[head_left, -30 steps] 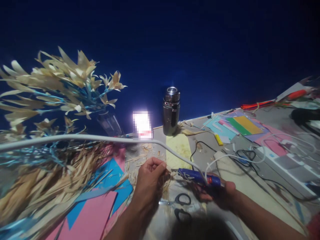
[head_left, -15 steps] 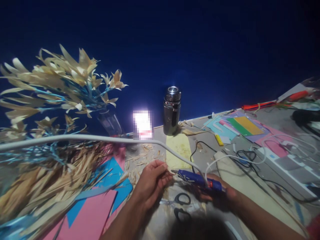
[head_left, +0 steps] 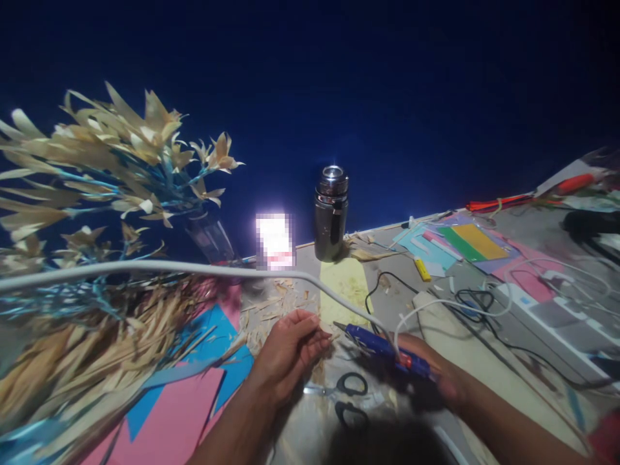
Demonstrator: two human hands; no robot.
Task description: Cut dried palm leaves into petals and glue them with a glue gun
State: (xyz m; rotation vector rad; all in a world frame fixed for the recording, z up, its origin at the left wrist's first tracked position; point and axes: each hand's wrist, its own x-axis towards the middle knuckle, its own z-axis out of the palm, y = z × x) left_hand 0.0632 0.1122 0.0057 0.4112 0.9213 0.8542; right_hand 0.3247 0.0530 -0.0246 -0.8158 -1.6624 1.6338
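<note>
My right hand [head_left: 429, 361] is closed around a blue hot glue gun [head_left: 375, 345], its dark nozzle pointing left and slightly up. Just left of the nozzle, my left hand [head_left: 293, 352] is in a pinch, with thumb and forefinger together and the other fingers curled. Something small and tan seems to be at its fingertips, too small to make out. A narrow gap separates the nozzle from those fingertips. Below and between both hands lie scissors [head_left: 352, 385] with black handles. Under the nozzle area is a pale yellow sheet [head_left: 345, 284].
A dark flask [head_left: 331, 219] stands behind the hands. Dried-leaf flowers [head_left: 145, 135] in a clear vase, husk strips [head_left: 111, 342] and pink paper [head_left: 169, 413] are at left. A white cord [head_left: 194, 267] crosses the foreground. At right are a power strip [head_left: 537, 323] and cables.
The glue gun's nozzle has tilted up and drawn a little away from my left fingertips. My left hand has shifted slightly left, still pinched.
</note>
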